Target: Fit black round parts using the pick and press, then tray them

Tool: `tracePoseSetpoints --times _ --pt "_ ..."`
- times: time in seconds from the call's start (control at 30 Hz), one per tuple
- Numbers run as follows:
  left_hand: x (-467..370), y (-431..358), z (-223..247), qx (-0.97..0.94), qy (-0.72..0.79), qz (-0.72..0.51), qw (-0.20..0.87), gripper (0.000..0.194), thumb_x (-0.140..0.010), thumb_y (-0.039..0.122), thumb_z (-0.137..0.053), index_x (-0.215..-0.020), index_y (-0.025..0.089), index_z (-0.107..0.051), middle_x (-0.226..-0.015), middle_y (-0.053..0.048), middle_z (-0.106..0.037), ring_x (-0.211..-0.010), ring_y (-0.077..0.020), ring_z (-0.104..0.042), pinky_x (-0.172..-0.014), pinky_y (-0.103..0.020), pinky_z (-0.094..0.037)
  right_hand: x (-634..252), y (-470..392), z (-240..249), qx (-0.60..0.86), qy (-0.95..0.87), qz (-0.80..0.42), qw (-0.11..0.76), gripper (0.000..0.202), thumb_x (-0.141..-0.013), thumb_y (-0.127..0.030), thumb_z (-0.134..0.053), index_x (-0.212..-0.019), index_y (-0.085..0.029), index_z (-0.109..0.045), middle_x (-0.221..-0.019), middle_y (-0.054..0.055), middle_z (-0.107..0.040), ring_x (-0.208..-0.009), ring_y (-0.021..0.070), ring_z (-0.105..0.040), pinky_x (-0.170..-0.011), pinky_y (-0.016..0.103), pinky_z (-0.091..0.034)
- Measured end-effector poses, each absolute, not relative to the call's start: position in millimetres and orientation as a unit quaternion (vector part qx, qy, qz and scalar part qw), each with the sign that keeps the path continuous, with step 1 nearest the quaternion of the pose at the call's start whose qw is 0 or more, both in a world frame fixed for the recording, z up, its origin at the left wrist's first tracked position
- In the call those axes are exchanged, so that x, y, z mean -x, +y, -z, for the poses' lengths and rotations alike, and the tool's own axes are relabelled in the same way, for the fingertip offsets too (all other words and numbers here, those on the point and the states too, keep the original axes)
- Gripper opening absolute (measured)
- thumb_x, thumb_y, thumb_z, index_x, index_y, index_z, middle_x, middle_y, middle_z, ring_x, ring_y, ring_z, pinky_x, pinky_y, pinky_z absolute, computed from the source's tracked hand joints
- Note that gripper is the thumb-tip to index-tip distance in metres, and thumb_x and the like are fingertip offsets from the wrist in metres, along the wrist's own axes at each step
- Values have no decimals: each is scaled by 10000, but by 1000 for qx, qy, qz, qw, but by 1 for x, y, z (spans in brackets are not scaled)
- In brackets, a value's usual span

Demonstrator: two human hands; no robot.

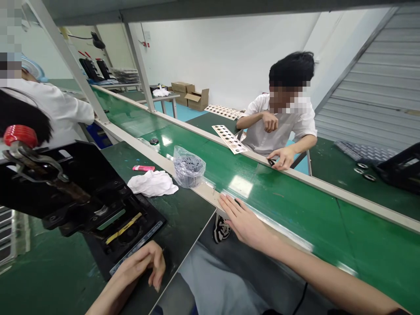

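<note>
Curving loosely at the near edge of a black clamp fixture [131,238], the fingers of the left hand [149,264] are bent but not clenched, and nothing is seen to be held by them. The fixture is formed of a flat, slab-like base crossed by a yellow strip [124,228], with a ridged, glossy red knob [20,135] and bent metal rods carried above. The right hand [244,221] is laid nearly flat over the pale, smooth rail [210,192] of the conveyor, its fingers extended; a small dark piece [238,202] is glimpsed beside them, though whether it is gripped cannot be told. Beyond the fixture, a crumpled, soft white cloth [152,183] is spread on the dark green tabletop [183,218], with a slim pink-red object [143,168] placed just behind it. Farther along the rail, round, finned grey parts [190,168] are enclosed in a wrinkled clear plastic bag. Past the bag, a dark disc [154,141] is borne by the shiny green belt [278,188]. Across the belt, a small black part [271,162] is touched by a co-worker's hand [285,157], and a thin white sheet [229,139] is patterned with rows of circles. At the back, brown cardboard boxes [197,99] are stood against the wall
</note>
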State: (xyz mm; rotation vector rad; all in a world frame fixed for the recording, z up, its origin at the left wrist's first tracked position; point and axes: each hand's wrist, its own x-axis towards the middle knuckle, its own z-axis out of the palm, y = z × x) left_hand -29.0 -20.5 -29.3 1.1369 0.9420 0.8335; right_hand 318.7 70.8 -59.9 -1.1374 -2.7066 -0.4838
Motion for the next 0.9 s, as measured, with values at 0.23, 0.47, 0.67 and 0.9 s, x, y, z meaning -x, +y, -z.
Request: tracePoseSetpoints --times 0.23,0.47,0.67,0.9 --pt "27 -21 15 -649 405 -331 552 624 -1053 587 -395 -592 181 -508 -634 -35 -561 -621 -144 -510 -643 -266 -408 -320 71 62 381 -906 171 69 729 -1047 -189 -310 -1660 -33 53 -1694 133 -105 -1525 313 -283 -1171 521 -392" --pt "18 -20 9 -658 443 -313 522 638 -1037 647 -368 -592 194 -431 -598 -25 -546 -566 -133 -485 -587 -262 -397 -321 70 60 377 -910 153 78 733 -1047 -187 -315 -1661 -43 59 -1695 128 -119 -1533 311 -273 -1196 516 -374" --pt "21 -20 8 -653 447 -312 525 657 -1025 684 -341 -592 199 -439 -591 -23 -542 -561 -142 -475 -587 -270 -402 -322 71 59 372 -912 139 99 770 -1039 -189 -352 -1661 -53 81 -1686 133 -174 -1534 320 -275 -1198 513 -392" --pt "20 -19 8 -674 423 -310 520 641 -1053 611 -328 -583 197 -463 -584 -29 -535 -553 -146 -472 -593 -271 -407 -321 69 55 368 -912 145 106 764 -1045 -186 -347 -1657 -45 88 -1681 135 -192 -1534 309 -284 -1196 484 -414"
